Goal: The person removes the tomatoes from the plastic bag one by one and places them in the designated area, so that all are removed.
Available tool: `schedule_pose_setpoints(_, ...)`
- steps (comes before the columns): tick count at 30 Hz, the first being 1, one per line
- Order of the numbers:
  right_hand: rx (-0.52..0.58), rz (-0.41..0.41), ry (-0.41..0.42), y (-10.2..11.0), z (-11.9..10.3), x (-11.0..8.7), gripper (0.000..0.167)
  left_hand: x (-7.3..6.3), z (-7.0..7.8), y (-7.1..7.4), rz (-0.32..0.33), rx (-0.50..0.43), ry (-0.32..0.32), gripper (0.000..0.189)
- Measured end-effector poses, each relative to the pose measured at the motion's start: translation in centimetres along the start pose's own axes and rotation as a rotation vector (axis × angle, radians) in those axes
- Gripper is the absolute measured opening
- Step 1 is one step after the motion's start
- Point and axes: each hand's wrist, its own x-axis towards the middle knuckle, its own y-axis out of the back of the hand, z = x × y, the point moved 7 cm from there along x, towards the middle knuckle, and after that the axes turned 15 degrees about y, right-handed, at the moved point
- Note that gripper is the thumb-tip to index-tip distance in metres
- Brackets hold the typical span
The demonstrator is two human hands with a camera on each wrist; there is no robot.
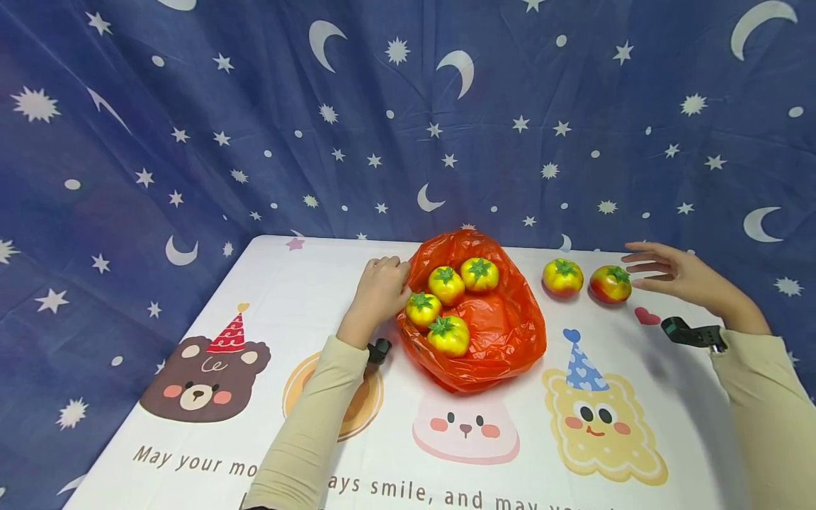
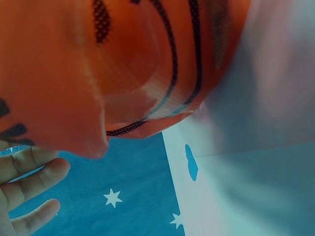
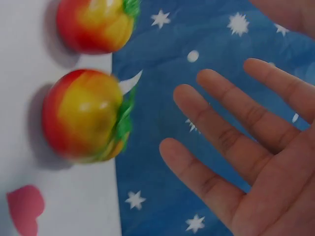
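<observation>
A red plastic bag (image 1: 503,340) stands with its mouth spread wide on the table, holding several yellow tomatoes (image 1: 449,336) with green stalks. My left hand (image 1: 377,294) grips the bag's left rim. In the left wrist view, some of its fingers (image 2: 47,179) show beside the orange-looking bag (image 2: 133,73); the thumb is not clearly seen there. To the right of the bag lie two yellow-and-red tomatoes, a left one (image 1: 563,278) and a right one (image 1: 610,285). Just right of the latter, my right hand (image 1: 678,276) hovers with extended fingers, apart from the near tomato (image 3: 86,115) and holding nothing.
A white tablecloth (image 1: 255,453) printed with cartoon figures and lettering covers the table. Behind and to the left hangs a blue curtain (image 1: 382,106) with moons and stars. Both wrists wear black cameras, the right one (image 1: 691,333) standing out over the cloth.
</observation>
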Motion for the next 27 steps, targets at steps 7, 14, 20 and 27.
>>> schedule_pose_setpoints(7, -0.018, -0.03, 0.032, -0.5, -2.3, 1.6, 0.063, 0.0, 0.0, 0.1, 0.012, 0.0, -0.001, 0.007)
schedule_pose_setpoints(14, -0.027, -0.041, 0.055, -1.7, -3.9, 3.4, 0.062, 0.0, -0.1, 0.0, 0.014, 0.006, 0.0, 0.008)
schedule_pose_setpoints(20, -0.031, -0.078, 0.038, -2.9, -5.2, 4.8, 0.061, 0.0, -0.2, -0.1, 0.005, 0.017, 0.005, 0.01)
schedule_pose_setpoints(27, 0.018, -0.145, 0.075, -4.7, -6.3, 6.4, 0.06, 0.1, -0.2, -0.1, 0.001, 0.017, 0.011, 0.01)
